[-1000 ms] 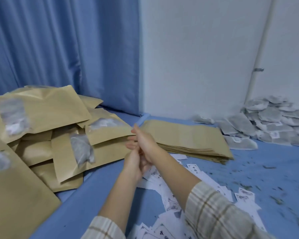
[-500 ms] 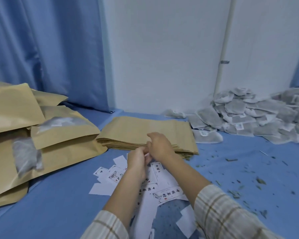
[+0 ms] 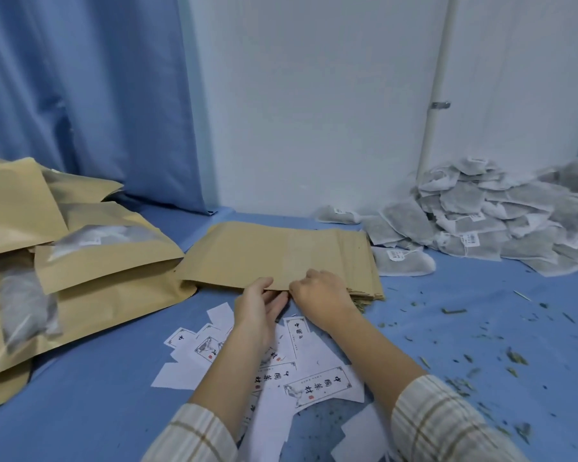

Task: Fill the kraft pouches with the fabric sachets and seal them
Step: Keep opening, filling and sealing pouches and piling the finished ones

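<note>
A flat stack of empty kraft pouches (image 3: 274,255) lies on the blue surface in the middle. My left hand (image 3: 256,311) and my right hand (image 3: 321,296) are both at its near edge, fingertips pinching the top pouch's edge. A heap of grey fabric sachets (image 3: 491,218) sits against the wall at the right. Filled kraft pouches (image 3: 90,261) with clear windows are piled at the left.
White printed labels (image 3: 301,378) are scattered on the blue surface (image 3: 97,395) under my forearms. Dried herb crumbs (image 3: 481,361) litter the right side. A blue curtain (image 3: 80,95) hangs at the back left, beside a white wall with a pipe (image 3: 436,95).
The view swung right from the filled pile. Both hands came down from mid-air to the near edge of the empty pouch stack and took hold of the top pouch.
</note>
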{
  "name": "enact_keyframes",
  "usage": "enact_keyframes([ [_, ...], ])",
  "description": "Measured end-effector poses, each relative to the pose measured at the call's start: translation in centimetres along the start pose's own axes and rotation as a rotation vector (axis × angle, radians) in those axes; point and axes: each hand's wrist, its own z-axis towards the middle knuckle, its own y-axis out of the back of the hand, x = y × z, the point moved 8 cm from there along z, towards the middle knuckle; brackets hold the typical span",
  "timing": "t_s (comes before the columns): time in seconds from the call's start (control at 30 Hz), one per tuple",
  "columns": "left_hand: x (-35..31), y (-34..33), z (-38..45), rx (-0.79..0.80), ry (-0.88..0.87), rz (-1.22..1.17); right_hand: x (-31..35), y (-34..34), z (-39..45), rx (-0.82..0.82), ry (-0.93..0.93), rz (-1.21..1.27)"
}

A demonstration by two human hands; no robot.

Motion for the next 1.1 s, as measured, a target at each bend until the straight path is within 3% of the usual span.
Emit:
enact_keyframes([
  [0.17, -1.7, 0.4, -0.5, 0.035, -0.029, -0.083, -0.2, 4.5, -2.7, -0.336, 0.117, 0.066],
  [0.27, -3.3, 0.6, -1.4, 0.114, -0.081, -0.225, -0.4, 6.5, -4.4, -0.440, 0.165, 0.137],
  [0.43, -6.4, 0.4, -4.3, 0.131, -0.320, -0.179, 0.1, 8.6, -5.1, -0.382, 0.135, 0.148],
  [0.5, -7.5, 0.1, -5.9, 0.130, -0.410, -0.070, -0.1, 9.1, -4.5, -0.193, 0.017, 0.306],
  [0.57, -8.5, -0.3, -7.6, 0.150, -0.525, 0.077, -0.2, 9.0, -4.6, 0.055, -0.164, 0.574],
  [0.6, -8.9, -0.4, -8.5, 0.144, -0.606, 0.192, -0.2, 9.7, -4.8, 0.054, -0.252, 0.741],
  [0.7, -10.0, -1.3, -12.1, 0.086, -0.904, 0.608, -1.2, 12.8, -5.3, -0.141, -0.565, 1.374],
  [0.8, -9.9, -2.7, -17.1, 0.154, -1.235, 0.863, -1.6, 14.8, -5.5, -0.271, -0.706, 1.965],
  [0.87, -9.0, -3.2, -19.6, 0.159, -1.395, 1.079, -2.6, 15.9, -6.7, -0.344, -0.716, 2.081],
  [0.97, -6.8, -2.9, -21.1, 0.134, -1.501, 1.381, -3.1, 15.1, -9.2, -0.351, -0.777, 1.984],
  [1.1, -2.6, -0.4, -18.4, 0.159, -1.254, 1.843, -2.0, 11.3, -13.4, -0.223, -1.064, 1.905],
])
